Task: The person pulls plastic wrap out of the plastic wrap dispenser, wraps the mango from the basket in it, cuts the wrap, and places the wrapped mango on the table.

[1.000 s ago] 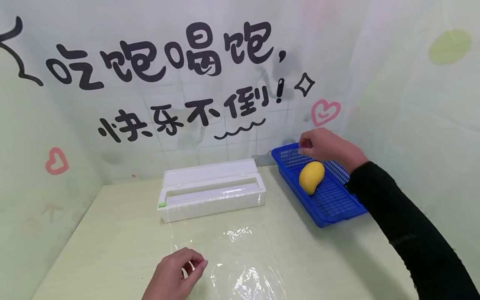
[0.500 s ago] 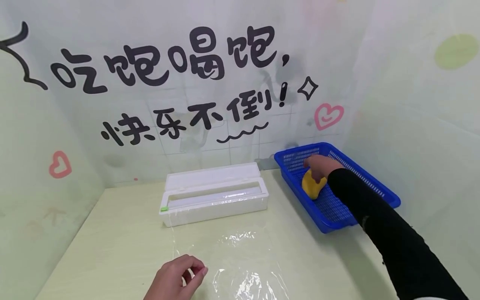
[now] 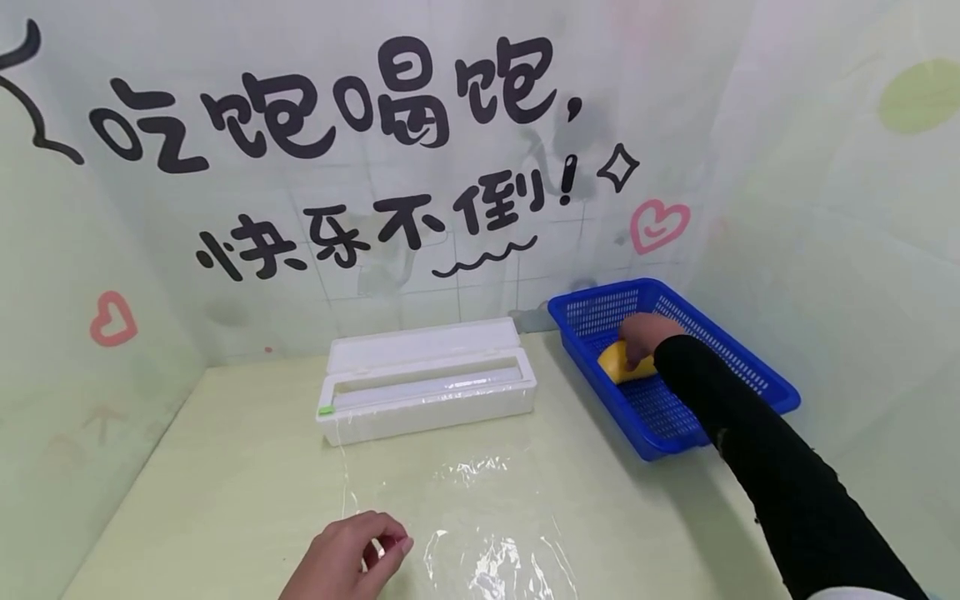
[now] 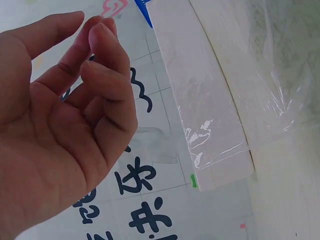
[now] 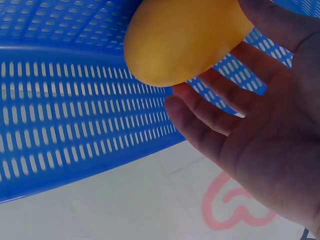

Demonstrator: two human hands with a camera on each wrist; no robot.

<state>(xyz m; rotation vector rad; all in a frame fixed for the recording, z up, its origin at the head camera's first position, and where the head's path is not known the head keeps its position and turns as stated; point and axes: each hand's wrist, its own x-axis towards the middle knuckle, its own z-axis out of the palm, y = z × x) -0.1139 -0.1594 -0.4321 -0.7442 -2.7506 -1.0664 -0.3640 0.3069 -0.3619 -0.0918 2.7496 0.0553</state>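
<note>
A yellow mango [image 3: 615, 362] lies in the blue plastic basket [image 3: 600, 400] at the right. My right hand [image 3: 649, 335] reaches down into the basket and grips the mango; in the right wrist view the thumb and fingers [image 5: 200, 117] are on opposite sides of the fruit. My left hand [image 3: 348, 554] hovers near the front of the table, its fingers loosely curled and holding nothing. Beside it, a sheet of clear plastic wrap [image 3: 487, 533] spreads over the table, drawn from the white wrap box [image 3: 427, 412]. That box stands with its lid up.
A pale yellow table [image 3: 217, 467] carries everything. Behind it hangs a light wall covering [image 3: 337, 183] with large black characters, close to the back of the wrap box. The basket's raised rim [image 3: 600, 417] surrounds the mango. A green piece [image 3: 326, 410] sits on the box's left end.
My right hand has come down from above the basket onto the mango, and the mango has turned to lie more sideways. The left hand has stayed nearly still.
</note>
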